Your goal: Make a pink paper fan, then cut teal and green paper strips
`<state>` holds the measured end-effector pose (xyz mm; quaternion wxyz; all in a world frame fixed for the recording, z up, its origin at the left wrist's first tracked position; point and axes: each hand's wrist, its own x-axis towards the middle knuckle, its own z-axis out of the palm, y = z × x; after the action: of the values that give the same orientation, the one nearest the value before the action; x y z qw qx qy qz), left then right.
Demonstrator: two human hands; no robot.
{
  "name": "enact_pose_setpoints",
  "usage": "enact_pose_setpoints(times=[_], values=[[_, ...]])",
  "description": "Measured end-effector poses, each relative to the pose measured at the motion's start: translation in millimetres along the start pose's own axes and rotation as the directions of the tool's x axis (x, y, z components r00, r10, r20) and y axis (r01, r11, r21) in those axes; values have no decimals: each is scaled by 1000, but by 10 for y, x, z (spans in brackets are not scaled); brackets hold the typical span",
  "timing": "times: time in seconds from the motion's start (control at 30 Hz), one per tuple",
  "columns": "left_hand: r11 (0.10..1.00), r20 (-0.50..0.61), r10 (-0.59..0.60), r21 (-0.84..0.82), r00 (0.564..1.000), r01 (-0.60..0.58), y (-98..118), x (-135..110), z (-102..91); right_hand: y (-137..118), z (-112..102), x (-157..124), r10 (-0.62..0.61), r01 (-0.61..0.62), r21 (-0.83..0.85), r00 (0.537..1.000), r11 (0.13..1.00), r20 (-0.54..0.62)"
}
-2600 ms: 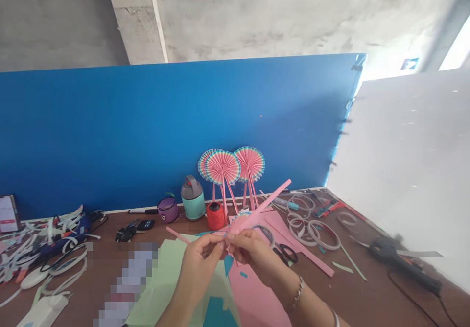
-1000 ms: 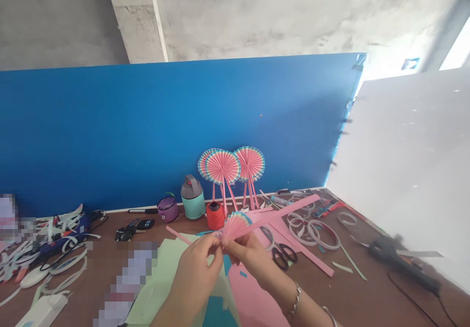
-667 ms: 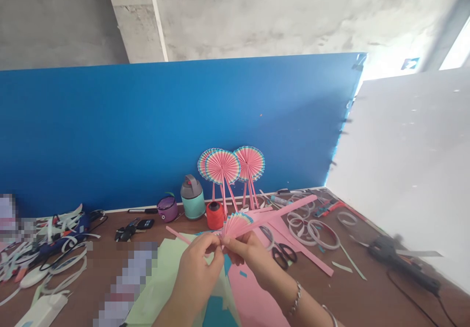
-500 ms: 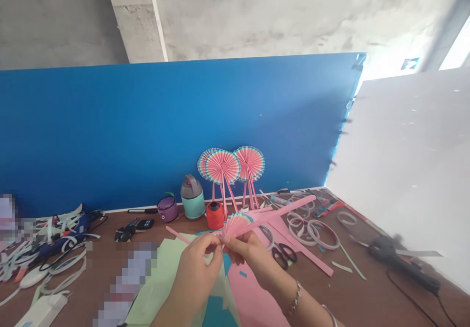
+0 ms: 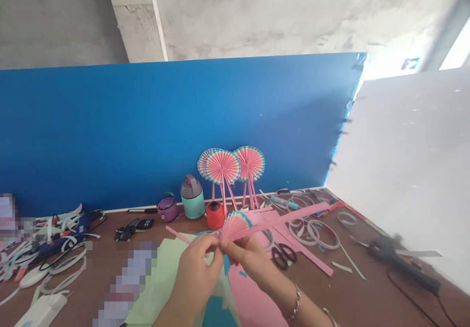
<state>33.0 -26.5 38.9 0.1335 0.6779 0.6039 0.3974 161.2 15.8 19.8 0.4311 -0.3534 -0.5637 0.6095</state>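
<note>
Pink strip [image 5: 288, 220] swung lower; 2 hands [image 5: 198, 264] [image 5: 254, 258], grip pinched on 1 pleated fan [image 5: 235, 224]; 3 round fans [image 5: 222, 167] behind.

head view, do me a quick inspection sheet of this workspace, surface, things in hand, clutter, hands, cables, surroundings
Surface: brown table, partly covered by green paper and pink paper.
Things in hand: pleated fan, partly spread; a long pink strip extends rightward beside it.
Clutter: black-handled scissors, red spool, purple container, paper scraps.
Hands: left hand and right hand pinch the fan's base, fingertips together.
Cables: dark cord trails from the glue gun; cords and strips tangle at far left.
Surroundings: blue panel behind, white panel at right.
</note>
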Motion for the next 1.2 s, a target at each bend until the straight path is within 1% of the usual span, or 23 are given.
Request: enact_pose_setpoints(times=[0.17, 0.3, 0.4, 0.5, 0.6, 0.77, 0.93, 1.07, 1.2], values=[[1000, 19, -5, -17, 1000, 6, -16, 20, -20, -49, -46, 4, 70, -70, -8, 997, 998, 44], [998, 43, -8, -67, 999, 11, -37, 29, -38, -53, -81, 0, 114, -115, 27, 992, 993, 60], [997, 65, -25, -72, 998, 30, -48, 25, -47, -44, -80, 0, 97, -99, 28, 994, 995, 57], [998, 79, -36, -54, 996, 41, -45, 16, -65, -35, -64, 3, 81, -81, -9, 996, 997, 35], [999, 78, -42, -23, 996, 44, -23, 1, -91, -25, -44, 3, 72, -72, -34, 997, 997, 15], [997, 74, -59, 55, 996, 55, 24, -21, -104, -9, -18, -2, 42, -42, -22, 999, 999, 25], [997, 35, -12, 80, 999, 9, 22, -21, -64, -25, 0, -17, 18, -18, -3, 1000, 1000, 21], [998, 3, 28, 55, 1000, -28, -6, -11, -30, -52, 11, -34, 32, -32, 9, 999, 999, 27], [998, -8, 34, 44, 999, -33, -28, -4, -25, -74, -1, -28, 51, -52, 9, 998, 999, 38]])
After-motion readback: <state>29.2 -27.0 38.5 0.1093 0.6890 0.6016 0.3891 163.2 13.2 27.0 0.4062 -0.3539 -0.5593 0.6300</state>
